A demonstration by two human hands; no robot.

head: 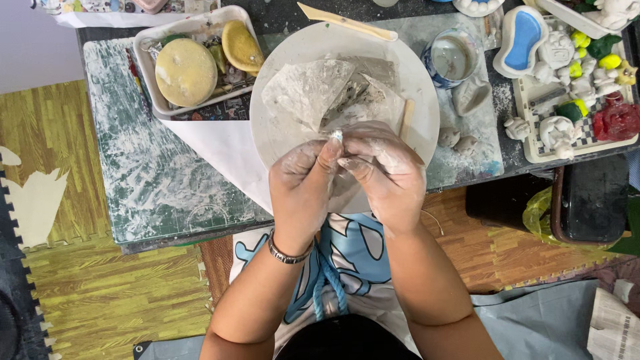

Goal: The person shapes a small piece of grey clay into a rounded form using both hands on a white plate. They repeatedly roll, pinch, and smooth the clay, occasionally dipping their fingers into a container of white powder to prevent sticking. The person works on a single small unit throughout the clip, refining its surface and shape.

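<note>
My left hand (303,190) and my right hand (387,177) meet over the near edge of a round white turntable (293,50), both smeared with pale clay. Their fingertips pinch a small grey clay piece (337,136) between them. A crumpled clear plastic sheet (313,90) with clay smears lies on the turntable just beyond my fingers. A flat wooden stick (407,120) rests on the turntable by my right hand. A metal bracelet (287,257) circles my left wrist.
A white tray (150,67) with yellow sponges sits at the back left. A cup of cloudy water (453,57) stands to the right, with grey clay lumps (470,97) near it. Small clay figures fill a checked tray (587,133) at far right. A wooden knife (347,23) lies behind.
</note>
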